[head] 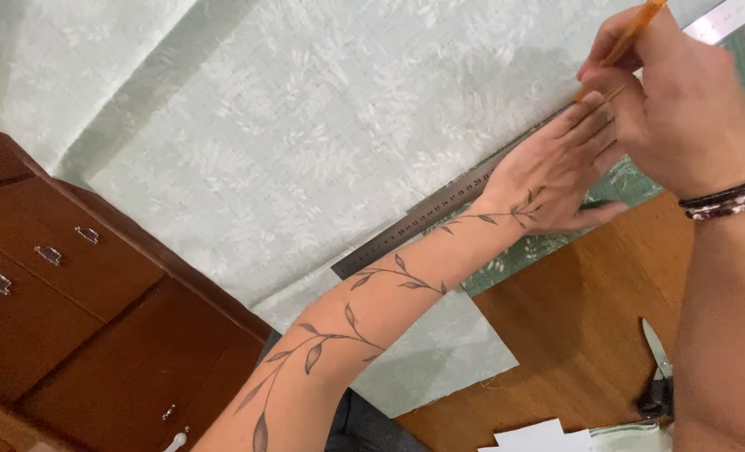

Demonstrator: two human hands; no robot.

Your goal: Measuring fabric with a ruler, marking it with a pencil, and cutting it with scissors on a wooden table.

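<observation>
My left hand lies flat with fingers together, pressing a long metal ruler onto pale green leaf-patterned fabric. The forearm bears a vine tattoo. My right hand is closed around an orange pencil, its tip down by the ruler's edge just past my left fingertips. Dark beaded bracelets sit on the right wrist. The far end of the ruler is hidden under both hands.
The fabric drapes over a wooden table. Scissors lie near the right edge, partly behind my right arm. White paper pieces sit at the bottom. A dark wooden drawer cabinet stands at the left.
</observation>
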